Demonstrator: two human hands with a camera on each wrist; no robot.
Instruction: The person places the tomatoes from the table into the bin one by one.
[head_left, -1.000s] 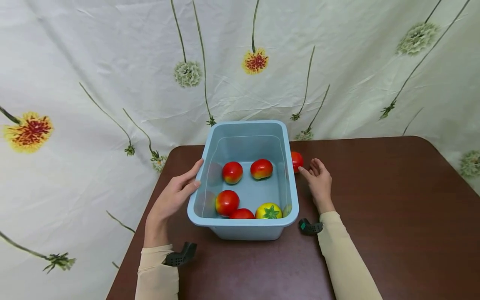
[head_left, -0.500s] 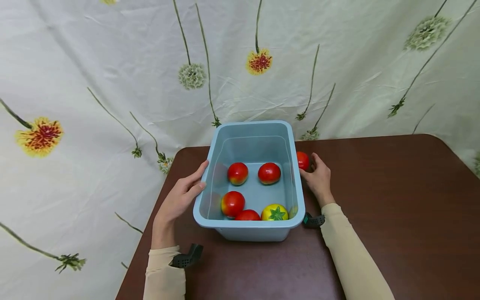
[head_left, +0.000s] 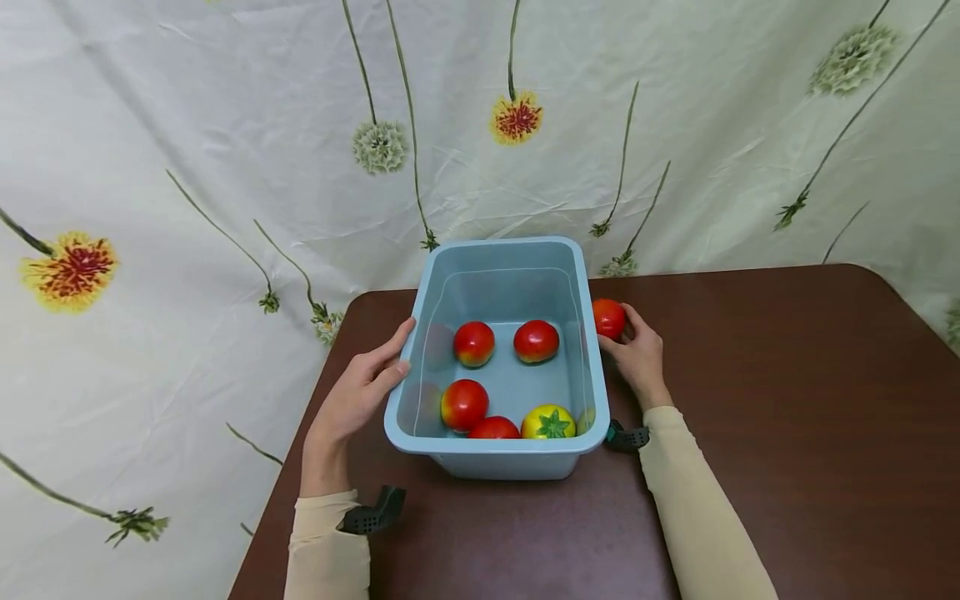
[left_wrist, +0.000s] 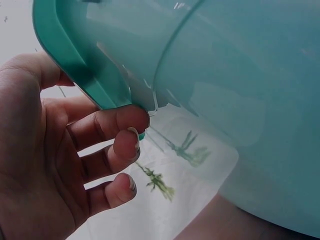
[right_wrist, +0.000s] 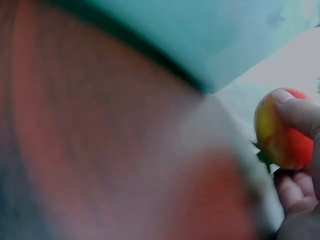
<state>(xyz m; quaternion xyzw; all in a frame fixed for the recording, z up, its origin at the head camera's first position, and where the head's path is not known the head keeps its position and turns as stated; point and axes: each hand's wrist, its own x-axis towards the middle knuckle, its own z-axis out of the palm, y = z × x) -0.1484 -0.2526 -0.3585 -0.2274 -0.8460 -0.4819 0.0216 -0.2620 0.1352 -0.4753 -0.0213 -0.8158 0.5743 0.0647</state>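
Observation:
A light blue plastic bin (head_left: 502, 446) stands near the table's far edge. My left hand (head_left: 358, 392) grips its left rim; in the left wrist view the fingers (left_wrist: 107, 125) curl under the lip. Outside the bin's right wall, my right hand (head_left: 637, 354) holds a red tomato (head_left: 609, 319) between thumb and fingers. The right wrist view shows that tomato (right_wrist: 285, 132) with a yellowish side and a green stem end. Inside the bin lie several red tomatoes (head_left: 474, 344) and a yellow one (head_left: 548, 422) with a green star-shaped top. The front wall partly hides the nearest ones.
The dark brown table (head_left: 795, 400) extends to the right of the bin. A white cloth (head_left: 465, 183) with printed flowers hangs behind the table and along its left side. Black wrist cameras (head_left: 372, 511) sit on both sleeves.
My right hand has closed its thumb and fingers around the tomato beside the bin and raised it slightly. The left hand stays on the rim. The head view has shifted slightly.

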